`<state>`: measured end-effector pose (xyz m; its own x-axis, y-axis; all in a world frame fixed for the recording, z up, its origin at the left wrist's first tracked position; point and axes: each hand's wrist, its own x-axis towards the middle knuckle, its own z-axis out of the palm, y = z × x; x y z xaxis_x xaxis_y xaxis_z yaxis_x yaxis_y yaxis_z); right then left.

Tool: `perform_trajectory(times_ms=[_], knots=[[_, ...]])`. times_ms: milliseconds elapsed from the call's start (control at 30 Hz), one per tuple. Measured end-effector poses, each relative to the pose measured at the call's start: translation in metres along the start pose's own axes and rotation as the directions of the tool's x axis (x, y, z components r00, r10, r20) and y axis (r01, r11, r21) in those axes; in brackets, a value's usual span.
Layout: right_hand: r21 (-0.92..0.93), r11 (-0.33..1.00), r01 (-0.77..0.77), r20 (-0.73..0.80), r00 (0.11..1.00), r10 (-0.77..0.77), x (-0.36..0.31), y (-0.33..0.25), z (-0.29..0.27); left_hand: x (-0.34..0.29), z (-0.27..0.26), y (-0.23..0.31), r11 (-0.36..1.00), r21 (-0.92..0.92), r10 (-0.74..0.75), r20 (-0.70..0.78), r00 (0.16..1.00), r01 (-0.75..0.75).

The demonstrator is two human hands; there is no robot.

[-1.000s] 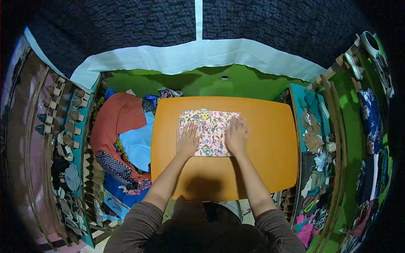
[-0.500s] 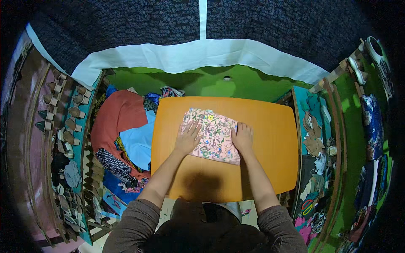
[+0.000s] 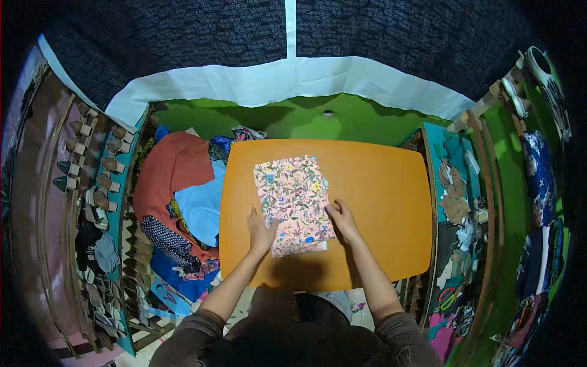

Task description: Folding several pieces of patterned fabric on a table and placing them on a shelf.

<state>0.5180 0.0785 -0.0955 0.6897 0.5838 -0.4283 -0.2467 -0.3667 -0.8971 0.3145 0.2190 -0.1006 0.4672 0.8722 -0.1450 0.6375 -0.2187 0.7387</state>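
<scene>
A pink cloth with a floral print (image 3: 293,196) lies folded in a rough rectangle on the orange tabletop (image 3: 385,208). A lower layer shows past its near edge. At its near left edge is my left hand (image 3: 262,233), thumb resting on the print and fingers stretched out beside the edge. My right hand (image 3: 345,220) is at the right edge, its fingertips touching the fabric and its fingers slightly bent and apart. Both hands look open. Whether any fingertips reach beneath the cloth cannot be made out.
Left of the table is a heap of red, light blue and patterned fabric (image 3: 171,165). Racks of shoes (image 3: 107,165) line the left side. On the right, a shelf (image 3: 435,183) holds gloves and scissors (image 3: 449,298). Dark curtains (image 3: 183,37) hang beyond the table.
The floral cloth has been turned and now lies longer toward me and farther left. My hands have moved off its top to its side edges, nearer to me.
</scene>
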Motion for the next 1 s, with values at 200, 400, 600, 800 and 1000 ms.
perform_trajectory(times_ms=[200, 400, 600, 800, 1000], knots=[[0.07, 0.993, -0.093, 0.169, 0.982, 0.08, -0.004, -0.016, 0.027, -0.014, -0.002, 0.007, 0.752, -0.587, -0.221, 0.206, 0.953, 0.301], [0.293, 0.832, -0.471, 0.387, 0.854, 0.347, -0.038, -0.03, 0.014, -0.003, -0.035, 0.005, 0.386, -0.61, -0.126, 0.709, 0.694, 0.692], [0.572, 0.742, -0.351, 0.336, 0.925, 0.178, -0.07, -0.006, -0.011, -0.012, -0.02, 0.027, 0.389, -0.579, -0.015, 0.774, 0.633, 0.717], [0.698, 0.678, -0.231, 0.189, 0.972, 0.137, -0.1, -0.003, -0.052, -0.008, 0.0, 0.075, 0.475, -0.53, 0.11, 0.828, 0.55, 0.702], [0.714, 0.692, 0.109, -0.185, 0.982, 0.037, -0.12, -0.012, -0.114, -0.01, 0.046, 0.152, 0.56, -0.562, 0.297, 0.822, 0.485, 0.609]])
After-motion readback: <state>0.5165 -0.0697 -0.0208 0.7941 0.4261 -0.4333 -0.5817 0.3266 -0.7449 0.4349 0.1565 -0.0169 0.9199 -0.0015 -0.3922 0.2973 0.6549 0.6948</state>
